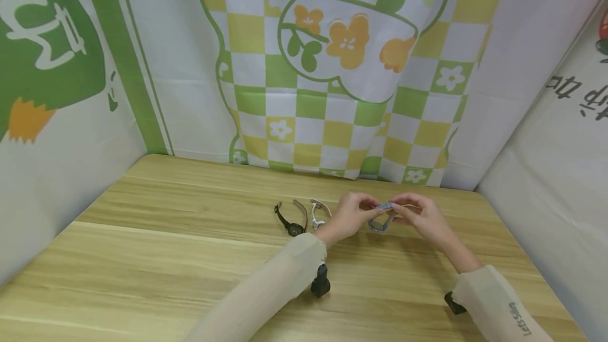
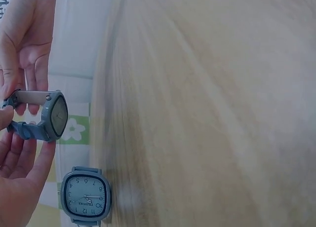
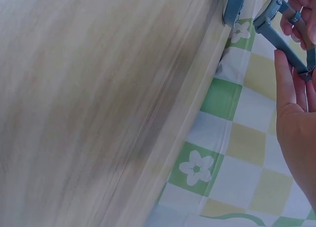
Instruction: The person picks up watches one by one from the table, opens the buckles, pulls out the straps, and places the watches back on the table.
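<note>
A blue-grey wristwatch (image 1: 378, 226) with a square case is held up over the table between both hands, its strap forming a loop. My left hand (image 1: 349, 216) pinches the strap from one side, and my right hand (image 1: 423, 218) pinches it from the other. In the left wrist view the watch's dial (image 2: 59, 115) faces away from the fingers, and the strap ends meet at the fingertips. Beside my left hand lies a white watch (image 1: 319, 222) with a square dial. Left of that is a black watch (image 1: 294, 229) with its strap spread open.
The wooden table (image 1: 166, 263) runs back to a checked green and yellow cloth (image 1: 309, 131). Printed white cloths (image 1: 546, 157) hang along both sides. Each wrist carries a black camera mount (image 1: 321, 281).
</note>
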`<state>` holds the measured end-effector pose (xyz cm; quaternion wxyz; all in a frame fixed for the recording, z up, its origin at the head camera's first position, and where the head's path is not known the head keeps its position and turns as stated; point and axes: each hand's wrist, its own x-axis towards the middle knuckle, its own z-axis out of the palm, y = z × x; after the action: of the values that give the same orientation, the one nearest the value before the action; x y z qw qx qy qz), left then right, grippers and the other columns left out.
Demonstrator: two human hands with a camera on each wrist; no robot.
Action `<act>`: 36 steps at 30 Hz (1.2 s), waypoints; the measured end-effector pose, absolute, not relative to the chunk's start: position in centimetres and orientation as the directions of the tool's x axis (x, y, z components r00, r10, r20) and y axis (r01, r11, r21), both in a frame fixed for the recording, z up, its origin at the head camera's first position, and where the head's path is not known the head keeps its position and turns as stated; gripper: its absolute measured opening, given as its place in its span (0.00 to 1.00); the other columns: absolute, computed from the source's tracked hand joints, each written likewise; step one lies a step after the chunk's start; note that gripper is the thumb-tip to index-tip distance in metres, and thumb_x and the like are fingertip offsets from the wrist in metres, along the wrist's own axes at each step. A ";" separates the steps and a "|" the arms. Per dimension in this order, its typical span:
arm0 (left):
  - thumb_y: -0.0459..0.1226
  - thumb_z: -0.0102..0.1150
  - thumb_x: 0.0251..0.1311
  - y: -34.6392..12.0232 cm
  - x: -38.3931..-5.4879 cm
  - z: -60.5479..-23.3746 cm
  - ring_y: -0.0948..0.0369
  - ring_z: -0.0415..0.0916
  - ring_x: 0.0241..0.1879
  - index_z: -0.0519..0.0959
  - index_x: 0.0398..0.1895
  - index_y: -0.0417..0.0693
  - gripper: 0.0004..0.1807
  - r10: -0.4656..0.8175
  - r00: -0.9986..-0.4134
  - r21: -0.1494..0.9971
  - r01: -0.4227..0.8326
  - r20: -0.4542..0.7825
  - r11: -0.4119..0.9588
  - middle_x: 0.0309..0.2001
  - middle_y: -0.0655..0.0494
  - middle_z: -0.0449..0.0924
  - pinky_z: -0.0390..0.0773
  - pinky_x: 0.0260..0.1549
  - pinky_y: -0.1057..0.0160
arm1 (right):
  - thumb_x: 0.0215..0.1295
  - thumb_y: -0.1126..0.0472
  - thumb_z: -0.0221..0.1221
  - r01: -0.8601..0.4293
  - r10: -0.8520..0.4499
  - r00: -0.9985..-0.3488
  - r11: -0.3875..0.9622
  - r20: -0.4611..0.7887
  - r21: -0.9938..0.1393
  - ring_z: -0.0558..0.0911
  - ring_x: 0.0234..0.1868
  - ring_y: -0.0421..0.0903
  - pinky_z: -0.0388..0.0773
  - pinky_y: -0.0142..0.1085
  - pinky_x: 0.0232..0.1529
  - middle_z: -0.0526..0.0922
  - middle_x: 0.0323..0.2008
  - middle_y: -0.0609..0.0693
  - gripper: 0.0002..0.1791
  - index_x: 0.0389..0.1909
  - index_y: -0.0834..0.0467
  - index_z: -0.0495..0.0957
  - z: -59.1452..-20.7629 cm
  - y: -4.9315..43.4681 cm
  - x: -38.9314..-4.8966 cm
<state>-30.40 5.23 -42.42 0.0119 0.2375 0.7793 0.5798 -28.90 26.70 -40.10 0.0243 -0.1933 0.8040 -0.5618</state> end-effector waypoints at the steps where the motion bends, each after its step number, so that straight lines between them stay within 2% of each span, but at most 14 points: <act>1: 0.34 0.67 0.71 5.2 -30.4 -42.4 0.56 0.86 0.46 0.87 0.47 0.36 0.09 0.386 -0.884 0.908 0.362 0.263 0.210 0.45 0.45 0.89 0.82 0.44 0.69 | 0.80 0.70 0.54 -0.286 -0.339 -0.924 0.295 0.180 -0.912 0.86 0.47 0.35 0.86 0.35 0.52 0.83 0.52 0.63 0.17 0.59 0.81 0.71 -40.1 26.7 -28.9; 7: 0.32 0.67 0.70 5.0 -30.3 -42.4 0.57 0.87 0.44 0.87 0.47 0.34 0.09 0.389 -0.877 0.902 0.381 0.282 0.205 0.44 0.43 0.89 0.82 0.42 0.70 | 0.81 0.73 0.50 -0.268 -0.323 -0.929 0.254 0.180 -0.929 0.87 0.46 0.36 0.87 0.35 0.51 0.84 0.45 0.51 0.16 0.59 0.84 0.68 -40.2 26.6 -29.0; 10: 0.32 0.67 0.70 5.0 -30.3 -42.4 0.56 0.86 0.44 0.87 0.47 0.34 0.09 0.388 -0.877 0.900 0.383 0.283 0.209 0.45 0.43 0.89 0.82 0.42 0.71 | 0.81 0.73 0.50 -0.265 -0.325 -0.928 0.238 0.180 -0.934 0.87 0.46 0.36 0.87 0.35 0.51 0.84 0.43 0.49 0.16 0.58 0.84 0.68 -40.2 26.7 -29.1; 15: 0.33 0.67 0.71 5.0 -30.2 -42.4 0.57 0.86 0.44 0.87 0.47 0.35 0.09 0.385 -0.879 0.897 0.383 0.281 0.220 0.45 0.44 0.90 0.81 0.41 0.72 | 0.81 0.72 0.51 -0.269 -0.341 -0.923 0.247 0.177 -0.931 0.88 0.47 0.38 0.86 0.35 0.52 0.84 0.45 0.52 0.17 0.59 0.84 0.68 -40.2 26.8 -29.0; 21: 0.34 0.67 0.71 5.1 -30.3 -42.4 0.57 0.86 0.44 0.87 0.47 0.36 0.09 0.385 -0.883 0.908 0.366 0.269 0.205 0.45 0.45 0.90 0.80 0.41 0.72 | 0.82 0.68 0.53 -0.309 -0.376 -0.907 0.294 0.188 -0.904 0.87 0.49 0.40 0.86 0.38 0.54 0.82 0.53 0.67 0.19 0.61 0.81 0.70 -40.0 26.7 -28.8; 24: 0.34 0.67 0.71 5.2 -30.3 -42.4 0.59 0.85 0.45 0.87 0.47 0.37 0.09 0.389 -0.883 0.911 0.359 0.261 0.204 0.45 0.46 0.89 0.80 0.41 0.72 | 0.82 0.67 0.54 -0.313 -0.375 -0.908 0.315 0.185 -0.896 0.87 0.48 0.41 0.86 0.36 0.53 0.81 0.54 0.70 0.18 0.60 0.80 0.71 -39.9 26.6 -28.8; 31: 0.34 0.66 0.71 5.0 -30.3 -42.6 0.57 0.86 0.45 0.87 0.48 0.36 0.09 0.399 -0.877 0.902 0.374 0.269 0.216 0.46 0.45 0.89 0.82 0.44 0.70 | 0.81 0.71 0.52 -0.299 -0.356 -0.918 0.331 0.175 -0.895 0.86 0.47 0.35 0.86 0.40 0.54 0.82 0.53 0.69 0.16 0.58 0.81 0.71 -39.9 26.3 -28.9; 36: 0.33 0.66 0.71 4.9 -30.3 -42.7 0.57 0.86 0.46 0.87 0.48 0.35 0.09 0.399 -0.875 0.900 0.380 0.274 0.216 0.46 0.44 0.89 0.82 0.44 0.70 | 0.81 0.73 0.50 -0.292 -0.345 -0.920 0.294 0.184 -0.910 0.86 0.46 0.33 0.86 0.39 0.53 0.84 0.48 0.60 0.15 0.58 0.83 0.69 -40.1 26.3 -29.0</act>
<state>-30.34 4.88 -42.71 0.0084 0.2497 0.7796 0.5743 -29.02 26.30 -40.10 0.0237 -0.1981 0.8040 -0.5602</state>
